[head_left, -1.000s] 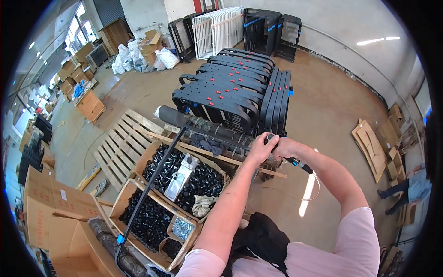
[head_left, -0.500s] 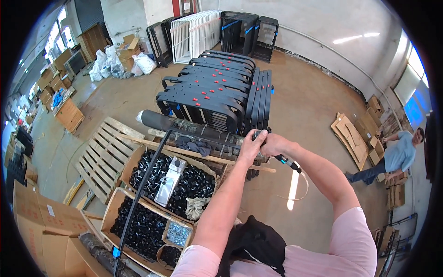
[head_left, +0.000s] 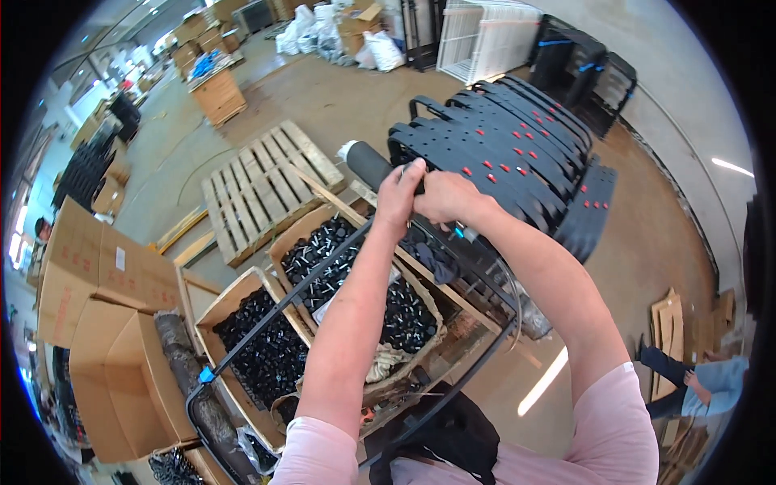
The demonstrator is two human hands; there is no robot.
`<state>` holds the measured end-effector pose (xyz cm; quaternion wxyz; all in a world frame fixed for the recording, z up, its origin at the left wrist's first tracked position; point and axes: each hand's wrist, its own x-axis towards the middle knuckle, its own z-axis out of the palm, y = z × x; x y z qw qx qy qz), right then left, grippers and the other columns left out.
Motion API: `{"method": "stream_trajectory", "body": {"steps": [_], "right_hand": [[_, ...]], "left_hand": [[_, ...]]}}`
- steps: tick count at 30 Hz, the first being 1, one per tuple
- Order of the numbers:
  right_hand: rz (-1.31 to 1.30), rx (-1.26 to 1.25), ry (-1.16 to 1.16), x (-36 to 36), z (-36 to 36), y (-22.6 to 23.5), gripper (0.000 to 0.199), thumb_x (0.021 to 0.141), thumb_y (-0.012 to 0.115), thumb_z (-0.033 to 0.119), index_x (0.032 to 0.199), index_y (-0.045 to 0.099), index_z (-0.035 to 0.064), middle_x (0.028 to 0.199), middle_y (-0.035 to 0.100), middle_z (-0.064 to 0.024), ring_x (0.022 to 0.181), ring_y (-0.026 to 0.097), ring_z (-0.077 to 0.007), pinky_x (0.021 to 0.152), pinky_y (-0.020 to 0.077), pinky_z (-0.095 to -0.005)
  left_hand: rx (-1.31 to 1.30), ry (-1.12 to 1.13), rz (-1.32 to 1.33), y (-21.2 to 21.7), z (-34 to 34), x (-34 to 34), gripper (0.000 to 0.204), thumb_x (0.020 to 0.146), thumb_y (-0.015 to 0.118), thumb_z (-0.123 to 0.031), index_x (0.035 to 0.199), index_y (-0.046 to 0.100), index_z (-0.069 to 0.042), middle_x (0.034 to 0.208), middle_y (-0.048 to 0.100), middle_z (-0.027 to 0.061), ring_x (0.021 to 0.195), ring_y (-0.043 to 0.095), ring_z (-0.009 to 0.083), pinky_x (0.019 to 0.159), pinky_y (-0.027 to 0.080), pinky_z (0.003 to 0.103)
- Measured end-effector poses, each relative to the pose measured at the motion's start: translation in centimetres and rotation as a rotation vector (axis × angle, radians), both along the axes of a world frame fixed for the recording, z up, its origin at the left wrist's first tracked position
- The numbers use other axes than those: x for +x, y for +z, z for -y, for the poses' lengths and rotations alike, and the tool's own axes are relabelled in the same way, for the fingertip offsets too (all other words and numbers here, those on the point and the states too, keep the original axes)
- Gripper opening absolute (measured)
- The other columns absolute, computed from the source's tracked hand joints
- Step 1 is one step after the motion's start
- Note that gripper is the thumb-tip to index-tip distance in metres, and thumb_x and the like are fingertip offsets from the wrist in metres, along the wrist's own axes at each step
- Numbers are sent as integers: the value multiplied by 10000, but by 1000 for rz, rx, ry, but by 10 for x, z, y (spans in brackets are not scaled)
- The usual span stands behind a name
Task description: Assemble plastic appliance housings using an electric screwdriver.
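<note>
My two hands meet over the far rail of a black tube frame point(head_left: 267, 321). My right hand point(head_left: 447, 198) is wrapped round an air screwdriver point(head_left: 462, 233); most of its body is hidden, but a blue ring and the lower end show. Against it, my left hand point(head_left: 396, 198) is closed with the thumb up, and what its fingers pinch is hidden. Under the frame sit a carton of black-headed bolts point(head_left: 319, 246) and a wooden box of black plastic parts point(head_left: 255, 347). A whitish rag point(head_left: 386, 364) lies by the bolts.
Stacked black frames with red plugs point(head_left: 517, 137) stand ahead on the right. A wooden pallet point(head_left: 271, 186) lies beyond the boxes, and an open carton point(head_left: 129, 380) is at left. A person in light blue point(head_left: 715, 388) is at far right, near flattened cardboard point(head_left: 667, 323).
My view has turned left and down. Both hands have moved left in the picture, with the screwdriver still in my right hand. The black frame now shows more of its near side.
</note>
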<state>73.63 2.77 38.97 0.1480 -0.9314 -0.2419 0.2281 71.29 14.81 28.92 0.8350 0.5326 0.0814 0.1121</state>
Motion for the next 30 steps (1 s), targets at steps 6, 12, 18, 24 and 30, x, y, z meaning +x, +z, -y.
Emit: {"method": "stream_trajectory", "body": {"steps": [6, 12, 18, 24, 30], "right_hand": [[15, 12, 78, 67, -58, -14, 321, 868, 597, 245, 996, 774, 9, 875, 782, -163, 874, 773, -317, 810, 590, -433], [-36, 43, 96, 90, -67, -35, 321, 855, 602, 242, 999, 773, 12, 863, 780, -162, 840, 772, -310, 771, 589, -421], [-71, -15, 126, 102, -71, -46, 308, 853, 601, 245, 955, 772, 10, 847, 779, -153, 800, 772, -303, 757, 592, -419], [-56, -17, 141, 97, -73, -50, 361, 889, 581, 261, 1062, 741, -13, 840, 772, -163, 807, 771, -311, 756, 593, -437], [-106, -75, 132, 101, -75, -49, 369, 882, 577, 247, 1081, 735, -21, 852, 771, -173, 778, 768, -313, 735, 588, -431]], "left_hand": [[14, 98, -15, -14, -57, 56, 377, 968, 729, -428, 1043, 691, -61, 956, 670, 25, 851, 619, 131, 765, 510, 308], [-26, 116, -49, -33, -63, 72, 389, 978, 720, -427, 1078, 669, -55, 959, 675, 42, 819, 650, 150, 733, 538, 321], [-60, 126, -54, -42, -62, 75, 371, 987, 716, -417, 1084, 665, -62, 977, 668, 38, 851, 639, 145, 760, 536, 323], [2, 180, -54, -52, -63, 73, 392, 983, 718, -430, 1091, 676, -56, 1000, 663, 35, 902, 605, 130, 827, 509, 316], [52, 217, -107, -50, -62, 73, 413, 976, 715, -451, 1100, 681, -59, 1004, 664, 36, 901, 598, 137, 833, 500, 320]]}}
